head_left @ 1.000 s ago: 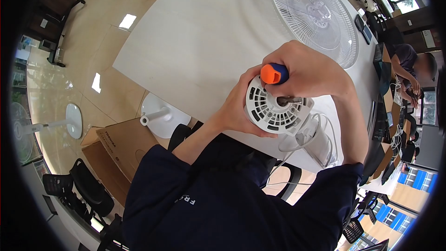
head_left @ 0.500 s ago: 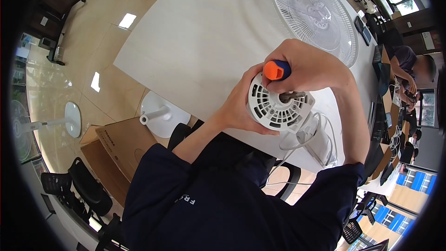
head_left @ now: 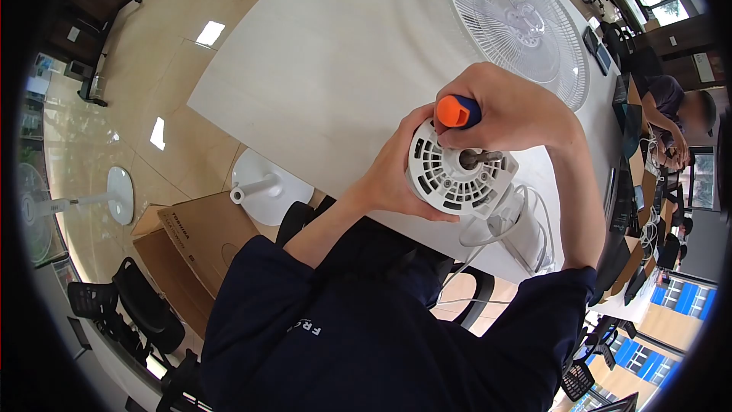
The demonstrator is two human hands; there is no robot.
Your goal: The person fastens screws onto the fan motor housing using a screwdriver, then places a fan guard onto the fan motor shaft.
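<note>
My left hand is wrapped round the left side of a white fan motor housing with slotted vents and a metal shaft at its middle. A screwdriver with an orange and blue handle is gripped in my right hand, over the housing's upper edge. The screwdriver's tip is hidden. Below and right of the housing, a white fan stand part with looped white cable lies at the table's edge.
A clear round fan grille lies on the white table, with phones beyond it. On the floor are a white round base, an open cardboard box and chairs. A person is at the right.
The screwdriver handle and my right hand have shifted slightly right. The housing has also moved a little to the right, with my left hand still round it.
</note>
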